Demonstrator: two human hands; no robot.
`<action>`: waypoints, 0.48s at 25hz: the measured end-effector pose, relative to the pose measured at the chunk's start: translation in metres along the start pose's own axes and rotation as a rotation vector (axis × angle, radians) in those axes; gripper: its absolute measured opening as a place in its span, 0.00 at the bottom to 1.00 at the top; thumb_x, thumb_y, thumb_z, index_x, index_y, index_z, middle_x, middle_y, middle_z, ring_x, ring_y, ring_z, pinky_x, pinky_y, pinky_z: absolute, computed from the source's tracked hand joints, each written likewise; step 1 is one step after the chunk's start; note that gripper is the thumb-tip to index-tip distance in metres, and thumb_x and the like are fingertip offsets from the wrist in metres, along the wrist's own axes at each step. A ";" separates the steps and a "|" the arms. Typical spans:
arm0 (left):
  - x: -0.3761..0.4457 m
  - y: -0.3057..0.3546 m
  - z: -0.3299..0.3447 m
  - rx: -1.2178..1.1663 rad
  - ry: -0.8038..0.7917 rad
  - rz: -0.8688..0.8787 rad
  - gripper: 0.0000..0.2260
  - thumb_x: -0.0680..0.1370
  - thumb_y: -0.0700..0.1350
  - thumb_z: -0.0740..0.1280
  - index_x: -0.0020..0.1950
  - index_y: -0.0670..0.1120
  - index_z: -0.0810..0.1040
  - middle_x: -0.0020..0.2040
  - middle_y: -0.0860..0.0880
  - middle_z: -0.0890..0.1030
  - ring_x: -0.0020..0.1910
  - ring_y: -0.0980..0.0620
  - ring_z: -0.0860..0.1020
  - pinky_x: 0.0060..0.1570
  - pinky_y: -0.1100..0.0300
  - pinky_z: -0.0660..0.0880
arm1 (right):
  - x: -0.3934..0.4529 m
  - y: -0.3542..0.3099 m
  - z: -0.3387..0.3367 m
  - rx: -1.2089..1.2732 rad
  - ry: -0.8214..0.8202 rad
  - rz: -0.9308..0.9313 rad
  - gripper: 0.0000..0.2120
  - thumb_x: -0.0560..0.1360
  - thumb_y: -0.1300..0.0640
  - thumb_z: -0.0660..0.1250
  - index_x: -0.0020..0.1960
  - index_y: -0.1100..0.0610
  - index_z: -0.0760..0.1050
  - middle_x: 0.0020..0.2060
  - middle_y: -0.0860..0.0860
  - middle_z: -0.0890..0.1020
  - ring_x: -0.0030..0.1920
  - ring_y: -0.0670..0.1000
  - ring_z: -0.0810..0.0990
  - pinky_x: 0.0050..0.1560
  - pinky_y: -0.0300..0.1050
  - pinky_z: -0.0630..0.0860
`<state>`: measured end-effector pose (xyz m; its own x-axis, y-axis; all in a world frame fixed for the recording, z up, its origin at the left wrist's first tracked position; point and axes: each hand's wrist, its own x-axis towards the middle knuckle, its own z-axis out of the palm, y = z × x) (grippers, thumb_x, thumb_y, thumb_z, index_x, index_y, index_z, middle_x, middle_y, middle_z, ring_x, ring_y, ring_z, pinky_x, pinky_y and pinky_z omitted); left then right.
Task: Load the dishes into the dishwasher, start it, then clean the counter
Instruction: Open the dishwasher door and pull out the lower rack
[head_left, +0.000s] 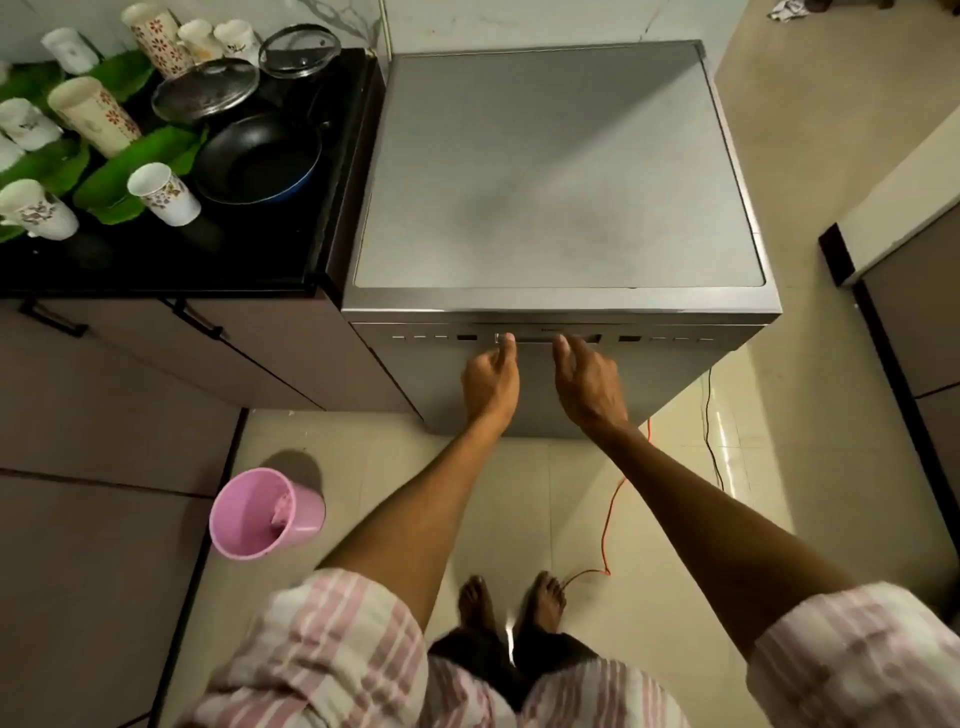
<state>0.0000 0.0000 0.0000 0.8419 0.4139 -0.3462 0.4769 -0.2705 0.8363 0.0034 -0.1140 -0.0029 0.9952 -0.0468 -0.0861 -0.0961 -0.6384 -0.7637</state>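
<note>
Nearest, a pink bin (265, 512) stands on the floor, left of and nearer than the dishwasher (561, 208). Both hands reach the dishwasher's front handle strip: the left hand (491, 382) has loosely curled fingers touching it, the right hand (587, 382) has straight fingers on it. Left of the dishwasher, a counter (156, 260) carries a pan (257, 158), lids, mugs (163, 193) and green plates.
</note>
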 end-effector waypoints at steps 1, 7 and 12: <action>0.003 -0.001 0.002 -0.111 -0.015 -0.082 0.21 0.80 0.58 0.61 0.39 0.44 0.83 0.42 0.43 0.85 0.43 0.46 0.81 0.50 0.53 0.78 | 0.003 0.001 0.006 0.121 0.046 0.111 0.24 0.83 0.43 0.50 0.45 0.61 0.74 0.37 0.55 0.79 0.38 0.53 0.78 0.39 0.47 0.69; 0.040 -0.030 0.029 -0.695 -0.209 -0.399 0.25 0.76 0.58 0.67 0.62 0.40 0.76 0.60 0.43 0.80 0.57 0.49 0.80 0.57 0.59 0.77 | 0.037 0.017 0.047 0.911 0.025 0.630 0.32 0.80 0.39 0.56 0.71 0.65 0.67 0.65 0.62 0.75 0.64 0.58 0.76 0.67 0.54 0.72; 0.062 -0.022 0.042 -1.041 -0.216 -0.418 0.16 0.76 0.53 0.68 0.54 0.41 0.77 0.56 0.41 0.79 0.58 0.47 0.78 0.62 0.53 0.75 | 0.051 0.035 0.057 1.282 0.161 0.640 0.19 0.78 0.47 0.66 0.60 0.61 0.75 0.57 0.57 0.80 0.57 0.54 0.79 0.63 0.49 0.76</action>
<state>0.0523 -0.0047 -0.0582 0.7403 0.1171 -0.6619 0.3737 0.7469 0.5501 0.0500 -0.0951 -0.0700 0.7584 -0.1956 -0.6218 -0.3829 0.6382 -0.6679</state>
